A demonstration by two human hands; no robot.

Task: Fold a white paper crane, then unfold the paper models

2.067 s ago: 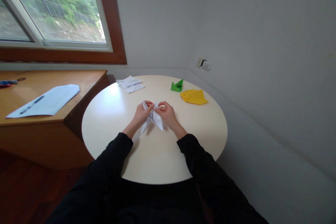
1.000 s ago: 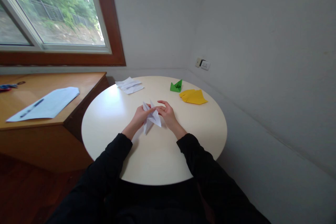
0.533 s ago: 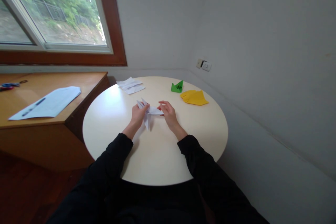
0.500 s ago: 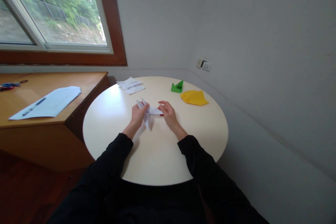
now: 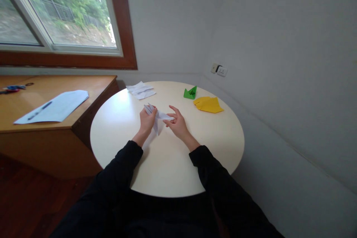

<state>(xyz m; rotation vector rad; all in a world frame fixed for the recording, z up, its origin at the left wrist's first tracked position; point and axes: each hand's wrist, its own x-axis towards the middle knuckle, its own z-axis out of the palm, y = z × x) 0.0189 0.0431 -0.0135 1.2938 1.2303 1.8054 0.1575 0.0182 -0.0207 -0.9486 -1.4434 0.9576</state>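
Far left: a wooden side desk (image 5: 41, 126) carrying a pale blue sheet (image 5: 54, 107) with a pen (image 5: 39, 110) lying on it; above it, a window (image 5: 55, 15) in a brown frame.

Centre: a round cream tabletop (image 5: 167, 163). Near its far edge lies a small heap of white paper scraps (image 5: 141, 90). The person's left hand (image 5: 147, 119) rests over the middle of the tabletop, its grip closed on the left part of a folded white paper figure (image 5: 157, 117), thumb and fingers pinching the folds. The figure sits between the two hands, low over the tabletop, with pointed flaps sticking out to the upper left, downward and to the right. The right hand (image 5: 175, 123) lies just beside it, its grip open: fingers spread and loosely extended, fingertips touching the right-pointing flap without clasping it. Both forearms wear black sleeves (image 5: 117, 171).

Right: well apart from the hands, a small green folded paper model (image 5: 190, 93) stands near the far rim, and just beside it a flat yellow folded paper (image 5: 208, 104). On the grey wall behind, a socket (image 5: 219, 70).
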